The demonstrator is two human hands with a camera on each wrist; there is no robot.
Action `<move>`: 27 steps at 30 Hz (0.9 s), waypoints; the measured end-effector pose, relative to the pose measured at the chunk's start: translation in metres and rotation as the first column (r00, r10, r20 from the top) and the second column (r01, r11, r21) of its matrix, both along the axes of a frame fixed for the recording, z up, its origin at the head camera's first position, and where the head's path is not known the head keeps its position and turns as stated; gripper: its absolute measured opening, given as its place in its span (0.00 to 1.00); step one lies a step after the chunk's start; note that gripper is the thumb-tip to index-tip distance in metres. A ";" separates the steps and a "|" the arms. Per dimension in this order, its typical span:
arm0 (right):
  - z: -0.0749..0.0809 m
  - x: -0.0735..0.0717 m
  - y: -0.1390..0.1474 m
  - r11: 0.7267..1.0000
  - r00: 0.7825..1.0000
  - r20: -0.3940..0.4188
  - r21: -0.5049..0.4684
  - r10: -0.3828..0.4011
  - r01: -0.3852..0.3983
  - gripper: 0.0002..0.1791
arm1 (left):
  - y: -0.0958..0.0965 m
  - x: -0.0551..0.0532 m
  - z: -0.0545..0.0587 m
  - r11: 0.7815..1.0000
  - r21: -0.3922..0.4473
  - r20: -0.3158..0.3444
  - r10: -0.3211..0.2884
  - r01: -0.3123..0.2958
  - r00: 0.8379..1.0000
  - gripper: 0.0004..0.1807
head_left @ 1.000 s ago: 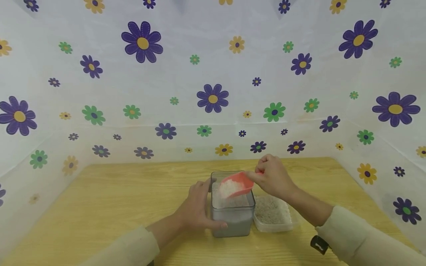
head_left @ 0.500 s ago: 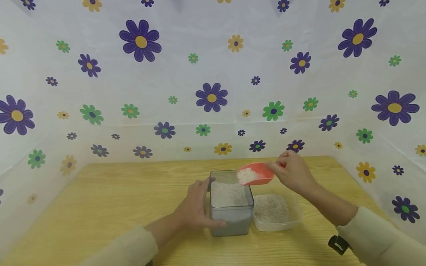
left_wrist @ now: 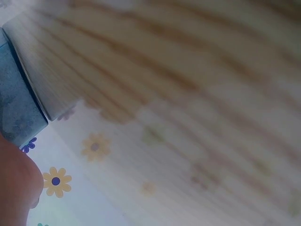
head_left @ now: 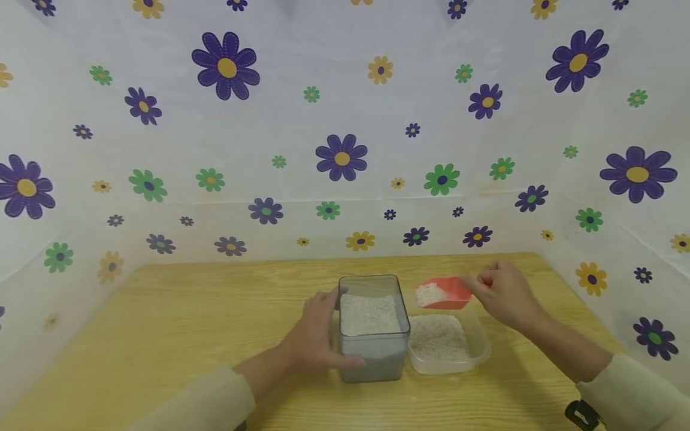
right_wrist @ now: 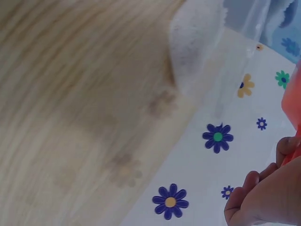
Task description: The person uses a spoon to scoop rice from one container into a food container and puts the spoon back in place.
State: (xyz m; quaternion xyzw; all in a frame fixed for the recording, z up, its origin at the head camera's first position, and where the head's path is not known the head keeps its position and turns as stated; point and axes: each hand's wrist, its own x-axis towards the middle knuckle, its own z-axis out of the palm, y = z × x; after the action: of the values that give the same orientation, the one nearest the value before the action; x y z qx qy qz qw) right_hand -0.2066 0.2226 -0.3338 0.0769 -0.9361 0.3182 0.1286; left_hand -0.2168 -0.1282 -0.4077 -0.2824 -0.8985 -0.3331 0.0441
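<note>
My right hand (head_left: 507, 296) pinches the handle of a coral-red scoop (head_left: 457, 290), which carries white rice grains and hangs above the back of a shallow clear plastic tub (head_left: 481, 344). Rice-like grains (head_left: 439, 338) fill much of that tub. To its left stands a tall smoky-grey square canister (head_left: 374, 359) holding pale grains. My left hand (head_left: 312, 341) grips the canister's left side, thumb across the front and fingers toward the back. In the right wrist view the scoop (right_wrist: 292, 99) shows only partly at the right edge. The left wrist view catches a canister corner (left_wrist: 21, 89).
A light wood-grain table (head_left: 215, 335) lies under everything. White sheeting with printed flowers (head_left: 345, 108) rises at the back and both sides. A dark strap (head_left: 583, 414) hangs below the right sleeve.
The right hand has moved the scoop rightward from inside the canister's opening to over the tub's back, with grains still in it. The left hand stays on the canister.
</note>
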 end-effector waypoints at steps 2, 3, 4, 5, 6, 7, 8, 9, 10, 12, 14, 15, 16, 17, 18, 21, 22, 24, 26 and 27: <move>-0.008 0.001 0.003 0.999 0.999 -0.027 0.023 0.038 -0.037 0.33 | 0.000 0.001 0.001 1.000 -0.001 0.003 0.004 -0.004 1.000 0.68; -0.013 0.002 0.004 0.998 0.998 -0.033 0.033 0.053 -0.052 0.33 | 0.000 0.001 0.002 1.000 -0.003 0.006 0.006 -0.006 1.000 0.68; -0.017 0.003 0.005 0.997 0.998 -0.033 0.047 0.061 -0.059 0.32 | 0.000 0.001 0.002 1.000 -0.001 0.010 0.007 -0.007 1.000 0.68; -0.022 0.004 0.006 0.996 0.997 -0.041 0.066 0.070 -0.067 0.32 | 0.000 0.001 0.002 1.000 0.000 0.012 0.007 -0.007 1.000 0.68; -0.026 0.005 0.006 0.994 0.996 -0.050 0.083 0.077 -0.073 0.31 | 0.000 0.001 0.002 1.000 0.000 0.015 0.007 -0.007 1.000 0.68; -0.029 0.007 0.006 0.993 0.996 -0.046 0.094 0.081 -0.077 0.30 | 0.000 0.001 0.002 1.000 -0.003 0.017 0.004 -0.004 1.000 0.68; -0.032 0.008 0.006 0.992 0.996 -0.036 0.102 0.080 -0.076 0.29 | 0.000 0.001 0.002 1.000 -0.005 0.018 0.004 -0.004 1.000 0.68; -0.034 0.010 0.006 0.991 0.997 -0.025 0.110 0.079 -0.075 0.29 | 0.001 0.001 0.002 1.000 -0.006 0.020 0.004 -0.004 1.000 0.68; -0.036 0.011 0.005 0.990 0.997 -0.018 0.120 0.077 -0.074 0.28 | 0.001 0.001 0.002 1.000 -0.007 0.019 0.004 -0.004 1.000 0.68; -0.039 0.012 0.004 0.988 0.997 -0.003 0.134 0.077 -0.076 0.27 | 0.001 0.000 0.002 1.000 -0.010 0.016 0.001 -0.001 1.000 0.68; -0.041 0.014 0.001 0.986 0.997 0.018 0.150 0.072 -0.074 0.26 | 0.000 0.000 0.002 1.000 -0.007 0.013 -0.001 0.001 1.000 0.68; -0.042 0.014 0.000 0.984 0.997 0.025 0.161 0.071 -0.074 0.25 | 0.000 0.000 0.001 1.000 -0.004 0.012 -0.002 0.002 1.000 0.68; -0.042 0.014 -0.001 0.982 0.997 0.032 0.170 0.071 -0.075 0.25 | 0.000 0.000 0.001 1.000 -0.003 0.010 -0.003 0.003 1.000 0.68; -0.043 0.014 -0.002 0.981 0.997 0.041 0.179 0.070 -0.076 0.24 | 0.000 0.000 0.001 1.000 -0.001 0.009 -0.005 0.005 1.000 0.68; -0.044 0.013 -0.003 0.980 0.997 0.051 0.187 0.064 -0.072 0.24 | 0.000 0.000 0.001 1.000 -0.001 0.009 -0.006 0.006 1.000 0.68; -0.048 0.013 -0.006 0.977 0.997 0.059 0.204 0.054 -0.065 0.22 | 0.000 0.000 0.001 1.000 -0.003 0.012 -0.005 0.005 1.000 0.68; -0.049 0.013 -0.006 0.976 0.997 0.061 0.208 0.049 -0.061 0.22 | 0.000 0.000 0.001 1.000 -0.005 0.012 -0.005 0.005 1.000 0.68; -0.050 0.013 -0.008 0.974 0.997 0.062 0.222 0.043 -0.055 0.22 | 0.000 0.000 0.001 1.000 -0.008 0.013 -0.006 0.006 1.000 0.68; -0.051 0.013 -0.010 0.972 0.997 0.067 0.231 0.038 -0.053 0.22 | 0.000 0.000 0.001 1.000 -0.008 0.014 -0.007 0.007 1.000 0.68; -0.051 0.013 -0.011 0.971 0.997 0.071 0.233 0.039 -0.054 0.23 | 0.000 0.000 0.001 1.000 -0.008 0.015 -0.007 0.007 1.000 0.68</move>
State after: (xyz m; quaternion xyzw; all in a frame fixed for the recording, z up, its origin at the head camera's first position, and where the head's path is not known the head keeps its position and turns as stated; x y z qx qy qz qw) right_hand -0.1937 0.2112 -0.3848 0.1028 -0.9688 0.2108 0.0800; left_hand -0.2169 -0.1283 -0.4068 -0.2833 -0.8992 -0.3317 0.0352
